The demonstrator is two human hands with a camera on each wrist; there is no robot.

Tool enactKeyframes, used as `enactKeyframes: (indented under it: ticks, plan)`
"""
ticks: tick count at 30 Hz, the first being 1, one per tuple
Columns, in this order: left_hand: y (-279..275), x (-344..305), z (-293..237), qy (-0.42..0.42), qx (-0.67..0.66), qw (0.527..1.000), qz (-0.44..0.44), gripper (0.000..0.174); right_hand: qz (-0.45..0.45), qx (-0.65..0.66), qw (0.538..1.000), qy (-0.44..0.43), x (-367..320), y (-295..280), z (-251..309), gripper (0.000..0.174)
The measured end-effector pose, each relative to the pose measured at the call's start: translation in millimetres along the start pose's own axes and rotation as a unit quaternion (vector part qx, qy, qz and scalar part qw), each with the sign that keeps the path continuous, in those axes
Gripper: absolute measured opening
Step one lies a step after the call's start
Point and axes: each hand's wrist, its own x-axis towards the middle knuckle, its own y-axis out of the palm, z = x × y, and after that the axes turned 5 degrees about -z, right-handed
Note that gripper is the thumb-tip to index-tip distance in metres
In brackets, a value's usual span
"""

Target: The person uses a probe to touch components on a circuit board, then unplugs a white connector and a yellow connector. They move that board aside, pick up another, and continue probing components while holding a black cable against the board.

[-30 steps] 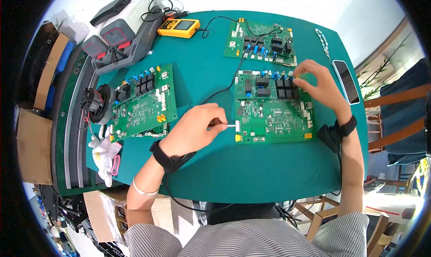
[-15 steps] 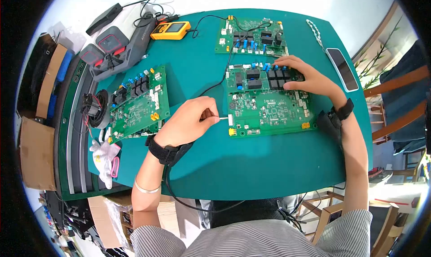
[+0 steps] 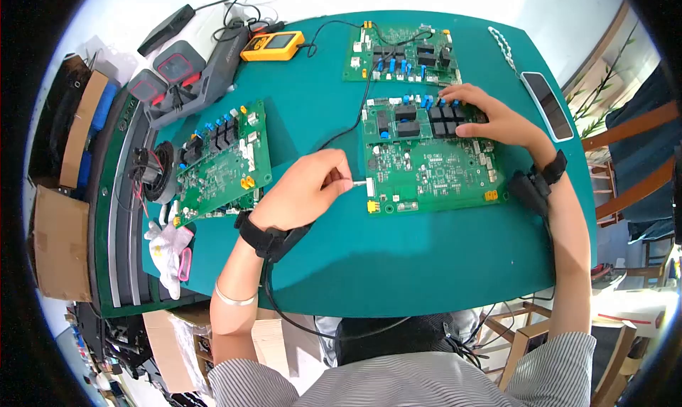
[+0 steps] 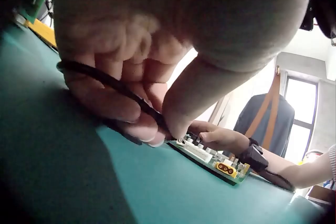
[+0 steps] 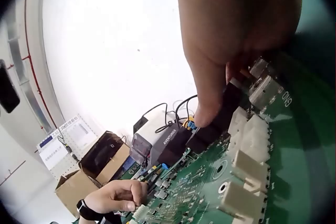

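A green circuit board [image 3: 433,172] lies flat on the green table. The left hand [image 3: 305,189] pinches a black cable [image 4: 113,81] between thumb and fingers; its thin light tip meets the white connector [image 3: 370,187] at the board's left edge. On the board's upper right part rests the right hand [image 3: 497,122], fingers spread over the black block components [image 3: 445,120]. In the right wrist view the right thumb [image 5: 208,109] touches a black component. The right hand's other fingertips are partly hidden there.
A second board [image 3: 401,54] lies behind, and tilted boards [image 3: 224,172] stand at left. Around them are a yellow meter [image 3: 273,46], a grey case [image 3: 177,87], a round black part [image 3: 158,172], a white glove [image 3: 167,254] and a phone [image 3: 546,106].
The right hand has come down from above the board's upper right corner onto the black components, its fingers spreading. The left hand still pinches at the connector. The head view has shifted slightly.
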Motion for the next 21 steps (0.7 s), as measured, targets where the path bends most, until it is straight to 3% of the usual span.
enactKeyframes:
  ticks: [21]
  plan:
    - [-0.1,1.6,2.4,0.015,-0.007,1.000,-0.007,0.010,0.022,0.018,1.000,0.011,1.4,-3.4,4.1,0.060]
